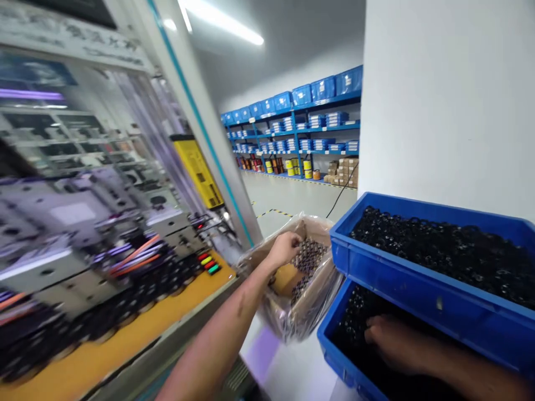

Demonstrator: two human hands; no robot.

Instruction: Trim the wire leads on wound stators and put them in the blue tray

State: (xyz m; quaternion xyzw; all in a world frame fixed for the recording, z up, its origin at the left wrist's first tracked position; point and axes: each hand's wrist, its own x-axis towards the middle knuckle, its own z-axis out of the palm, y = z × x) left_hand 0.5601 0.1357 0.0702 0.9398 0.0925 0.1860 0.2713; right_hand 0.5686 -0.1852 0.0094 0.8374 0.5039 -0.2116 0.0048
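Observation:
My left hand (286, 249) reaches into a plastic-lined cardboard box (301, 223), its fingers curled together near a pile of small metallic parts (309, 257). Whatever those fingers pinch is too small or hidden to name. On the right, my right hand (382, 329) is down inside the lower blue bin (334, 340), closed among small black parts (355, 312). Deep shadow covers much of that hand, and its contents cannot be made out. Above it sits the upper blue bin (401, 273), heaped with black ring-like parts (438, 242).
At left stands a machine with a yellow-orange ledge (167, 317) lined with black round parts, coloured buttons (209, 263) and a yellow device (198, 172). A frame post (209, 122) rises beside the box. A white wall (451, 100) is behind the bins; blue shelving (292, 128) stands farther back.

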